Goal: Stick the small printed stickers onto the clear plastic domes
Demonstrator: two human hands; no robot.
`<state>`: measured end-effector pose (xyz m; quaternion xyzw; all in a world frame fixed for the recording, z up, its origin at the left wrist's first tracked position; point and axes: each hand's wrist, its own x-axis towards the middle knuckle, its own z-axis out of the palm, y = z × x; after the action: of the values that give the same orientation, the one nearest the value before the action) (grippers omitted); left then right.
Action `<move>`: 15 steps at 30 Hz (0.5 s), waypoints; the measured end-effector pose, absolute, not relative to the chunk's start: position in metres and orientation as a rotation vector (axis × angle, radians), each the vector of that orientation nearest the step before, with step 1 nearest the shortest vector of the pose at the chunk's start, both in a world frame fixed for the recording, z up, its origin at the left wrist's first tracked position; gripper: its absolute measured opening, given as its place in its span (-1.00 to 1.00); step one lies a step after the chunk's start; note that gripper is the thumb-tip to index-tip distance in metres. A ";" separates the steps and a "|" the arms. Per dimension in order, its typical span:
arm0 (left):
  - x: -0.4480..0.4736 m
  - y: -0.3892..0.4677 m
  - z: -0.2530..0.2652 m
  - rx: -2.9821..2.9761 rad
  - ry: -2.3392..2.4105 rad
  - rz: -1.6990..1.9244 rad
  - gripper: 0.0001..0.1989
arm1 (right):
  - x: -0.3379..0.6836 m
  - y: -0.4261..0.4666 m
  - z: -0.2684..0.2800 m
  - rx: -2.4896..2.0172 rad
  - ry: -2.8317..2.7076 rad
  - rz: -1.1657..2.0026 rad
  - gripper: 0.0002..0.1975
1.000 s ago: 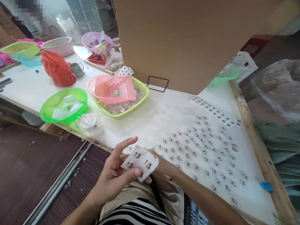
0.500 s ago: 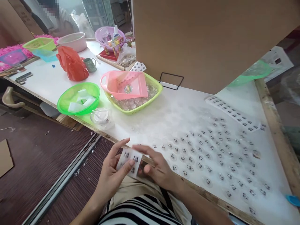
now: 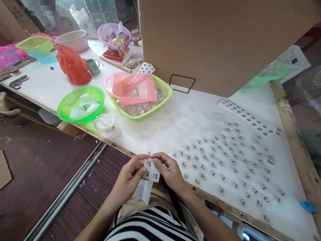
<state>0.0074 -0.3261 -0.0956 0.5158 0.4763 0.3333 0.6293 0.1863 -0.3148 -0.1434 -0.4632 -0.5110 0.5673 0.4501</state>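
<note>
In front of my lap, a small white sticker sheet (image 3: pixel 151 174) with several black-and-white panda prints is held between both hands. My left hand (image 3: pixel 130 175) pinches its left edge, thumb on the front. My right hand (image 3: pixel 172 172) pinches the upper right corner, with the thumb partly over a print. A pale blank strip (image 3: pixel 144 190) hangs below the sheet. On the white table (image 3: pixel 173 124) to the right lie many clear round pieces (image 3: pixel 221 189), each with a panda sticker on it. A longer panda sticker sheet (image 3: pixel 247 117) lies behind them.
A yellow-green basket (image 3: pixel 163 104) of clear round pieces carries a pink scoop-shaped tray (image 3: pixel 145 88). Left of it stand a green bowl (image 3: pixel 97 112), a bagged white roll (image 3: pixel 106 124), a red bag (image 3: pixel 72 67) and a mug (image 3: pixel 92 67). A large cardboard box (image 3: pixel 200 43) rises behind.
My right hand has come in from beside the sheet to pinch its upper corner. The sheet has moved slightly right and straightened, and the pale strip now shows below it.
</note>
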 end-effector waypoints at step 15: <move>0.016 -0.314 -0.115 1.106 1.159 0.858 -0.65 | 0.185 -0.323 -0.160 -1.256 -1.541 0.957 -0.87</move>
<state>0.0161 -0.3144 -0.1147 0.4802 0.5030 0.3723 0.6147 0.1846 -0.3229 -0.1597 -0.5081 -0.6235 0.3873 0.4506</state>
